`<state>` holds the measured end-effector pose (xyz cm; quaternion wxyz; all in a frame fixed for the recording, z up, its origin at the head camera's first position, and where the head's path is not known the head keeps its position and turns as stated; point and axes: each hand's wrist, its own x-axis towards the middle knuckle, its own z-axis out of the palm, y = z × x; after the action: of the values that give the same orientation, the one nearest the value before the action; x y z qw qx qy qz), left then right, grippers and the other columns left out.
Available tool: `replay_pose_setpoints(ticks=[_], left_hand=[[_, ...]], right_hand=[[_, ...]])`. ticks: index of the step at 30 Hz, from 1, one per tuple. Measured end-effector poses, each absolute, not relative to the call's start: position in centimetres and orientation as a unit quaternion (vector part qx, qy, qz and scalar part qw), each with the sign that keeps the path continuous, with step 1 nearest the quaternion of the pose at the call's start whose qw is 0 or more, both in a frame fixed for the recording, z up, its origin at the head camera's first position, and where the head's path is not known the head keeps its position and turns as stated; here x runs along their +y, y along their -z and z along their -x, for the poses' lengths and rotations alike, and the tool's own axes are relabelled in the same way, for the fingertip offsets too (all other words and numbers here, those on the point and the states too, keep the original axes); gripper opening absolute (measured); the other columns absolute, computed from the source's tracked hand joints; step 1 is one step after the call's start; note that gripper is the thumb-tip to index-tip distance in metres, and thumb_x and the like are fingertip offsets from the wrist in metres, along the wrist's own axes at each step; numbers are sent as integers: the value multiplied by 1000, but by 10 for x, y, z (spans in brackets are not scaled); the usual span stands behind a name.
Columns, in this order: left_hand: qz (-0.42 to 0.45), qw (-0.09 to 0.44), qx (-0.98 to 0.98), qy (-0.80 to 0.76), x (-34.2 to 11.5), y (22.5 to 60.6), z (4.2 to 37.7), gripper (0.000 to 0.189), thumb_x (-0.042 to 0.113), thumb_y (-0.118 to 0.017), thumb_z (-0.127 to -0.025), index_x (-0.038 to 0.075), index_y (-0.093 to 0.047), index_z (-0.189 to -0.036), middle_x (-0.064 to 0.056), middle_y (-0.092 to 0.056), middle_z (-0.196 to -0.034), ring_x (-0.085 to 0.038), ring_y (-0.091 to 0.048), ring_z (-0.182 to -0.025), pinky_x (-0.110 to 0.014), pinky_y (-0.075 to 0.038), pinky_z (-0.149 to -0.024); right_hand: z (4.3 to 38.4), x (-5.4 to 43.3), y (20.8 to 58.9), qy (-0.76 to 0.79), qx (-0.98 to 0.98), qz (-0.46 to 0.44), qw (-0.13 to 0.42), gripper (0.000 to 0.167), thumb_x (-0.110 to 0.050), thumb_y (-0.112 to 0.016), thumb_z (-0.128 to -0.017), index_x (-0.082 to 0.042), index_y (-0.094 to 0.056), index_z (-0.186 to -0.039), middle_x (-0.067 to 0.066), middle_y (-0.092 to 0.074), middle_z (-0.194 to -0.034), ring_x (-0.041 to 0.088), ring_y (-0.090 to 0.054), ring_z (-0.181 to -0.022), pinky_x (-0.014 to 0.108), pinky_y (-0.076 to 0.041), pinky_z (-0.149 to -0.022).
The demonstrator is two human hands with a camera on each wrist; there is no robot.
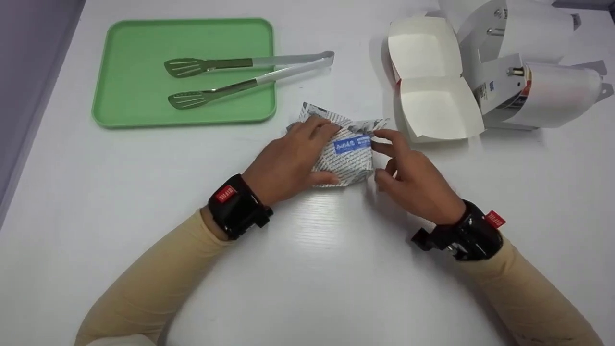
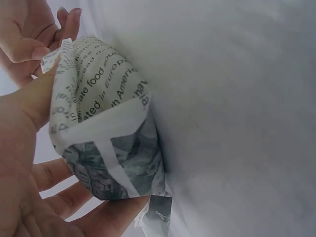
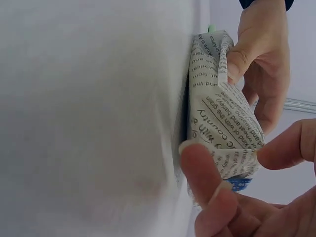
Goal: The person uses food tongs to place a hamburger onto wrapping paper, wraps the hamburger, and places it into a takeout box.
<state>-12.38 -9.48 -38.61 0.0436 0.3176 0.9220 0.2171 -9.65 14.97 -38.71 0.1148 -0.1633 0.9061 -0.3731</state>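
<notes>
A parcel in newsprint-patterned wrapping paper [image 1: 348, 161] with a blue label lies on the white table; its contents are hidden. My left hand [image 1: 293, 154] holds it from the left, thumb along the near side and fingers over the top and far side. At the parcel's right end is my right hand [image 1: 413, 178], its index finger touching the folded paper near the far corner and its thumb by the near corner. Up close in the right wrist view, the wrapping paper [image 3: 222, 118] shows creased folds at this end. The left wrist view shows a paper flap [image 2: 116, 158] folded up at the other end.
Behind on the left, a green tray [image 1: 134, 108] bears metal tongs [image 1: 230, 86] whose handles reach past its right edge. An unfolded white carton box [image 1: 437, 105] stands behind the right hand. Further right are white dispenser-like holders [image 1: 552, 96].
</notes>
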Motion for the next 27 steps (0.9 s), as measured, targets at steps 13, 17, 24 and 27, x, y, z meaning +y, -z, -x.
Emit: replay_pose_setpoints(ticks=[13,17,24,27], left_hand=[[-324,40,917,-229,-98,385,124,83,50,-77,-83,8,-43,-147,-13,-48,-143,-28,-53,-128,-42,-54,-101],[-321,42,918,-228,-97,385,125,83,49,-78,-83,9,-44,-147,-12,-48,-144,-28,-53,-128,-43,-55,-99],[-321,34,922,-211,-96,386,124,84,52,-77,-83,10,-44,-148,-11,-48,-144,-28,-53,-128,-44,-57,-96],[-323,29,926,-192,-95,386,123,83,54,-75,-84,11,-44,-148,-10,-49,-145,-29,-52,-131,-45,-58,-92]], right_hand=[[95,143,393,547,818,135,120,54,12,-49,-90,5,-36,-142,17,-45,-149,30,-45,-143,44,-37,-119],[94,138,393,650,741,83,144,58,17,-44,-87,4,-33,-142,18,-41,-150,30,-42,-144,35,-38,-119],[97,136,392,693,701,22,166,53,13,-49,-88,-4,-37,-137,16,-44,-147,27,-44,-142,24,-46,-107],[99,138,393,668,725,33,162,50,10,-50,-91,-3,-36,-137,16,-46,-146,27,-47,-139,28,-46,-108]])
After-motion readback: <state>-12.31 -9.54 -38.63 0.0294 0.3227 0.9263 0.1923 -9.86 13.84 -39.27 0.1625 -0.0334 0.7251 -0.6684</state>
